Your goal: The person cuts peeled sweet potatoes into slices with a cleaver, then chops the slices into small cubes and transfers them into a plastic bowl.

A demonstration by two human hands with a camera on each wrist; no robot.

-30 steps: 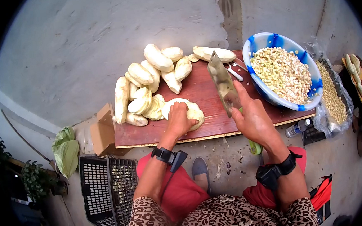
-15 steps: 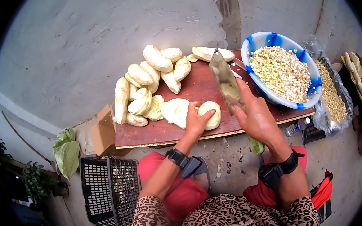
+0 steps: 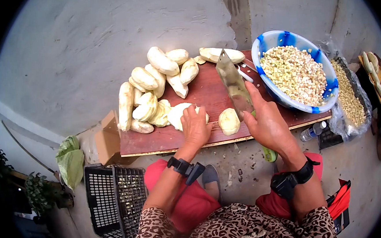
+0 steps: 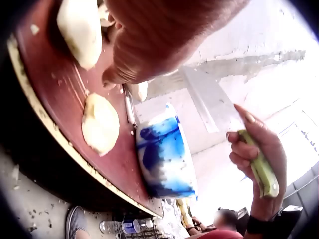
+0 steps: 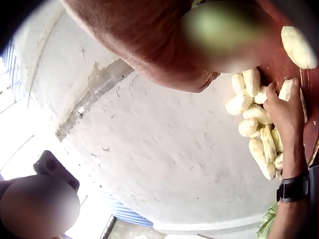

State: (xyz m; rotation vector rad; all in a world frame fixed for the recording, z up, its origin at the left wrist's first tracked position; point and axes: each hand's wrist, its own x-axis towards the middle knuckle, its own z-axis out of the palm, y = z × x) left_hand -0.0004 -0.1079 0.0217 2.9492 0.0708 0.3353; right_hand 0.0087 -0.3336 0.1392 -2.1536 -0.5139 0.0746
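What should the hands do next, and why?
I'd say the left hand should steady the round slice, fingertips tucked back. The slice lies alone on the red board, unheld, and the right hand holds the cleaver.

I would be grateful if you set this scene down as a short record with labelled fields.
surface: red-brown board
left hand: resting on pale cut pieces
right hand: gripping a green-handled cleaver, blade raised
separate piece: one pale cut chunk, between the hands
whole items: peeled, pale, elongated vegetables, mostly heaped at the board's left
bowl: blue and white, holding small pale cubes, on the right
floor: black crate, left of the person
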